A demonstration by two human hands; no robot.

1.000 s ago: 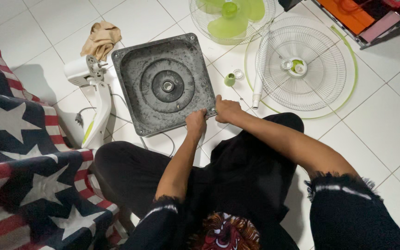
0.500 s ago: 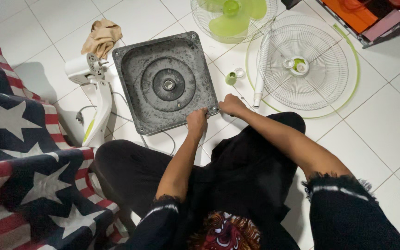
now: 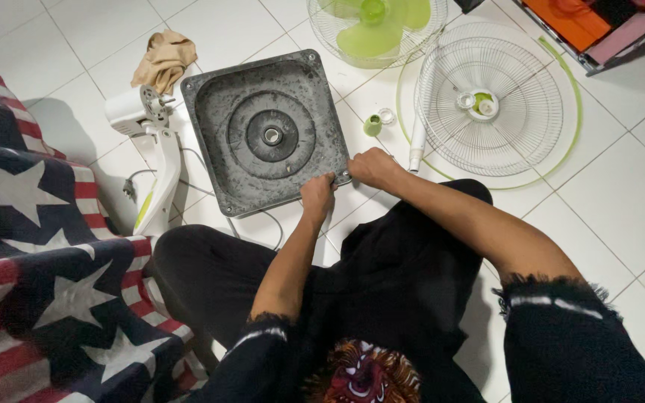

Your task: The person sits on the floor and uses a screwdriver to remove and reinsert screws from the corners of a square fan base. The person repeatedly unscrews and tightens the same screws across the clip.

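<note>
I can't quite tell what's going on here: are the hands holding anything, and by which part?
Both the left hand and the right hand grip the dark square fan base, upside down on the tiled floor, at its near right corner.

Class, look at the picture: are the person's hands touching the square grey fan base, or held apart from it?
Touching. The head view shows the left hand and right hand both pressed against the near right corner of the fan base, no gap visible.

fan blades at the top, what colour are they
Light green fan blades, seen in the head view.
</note>
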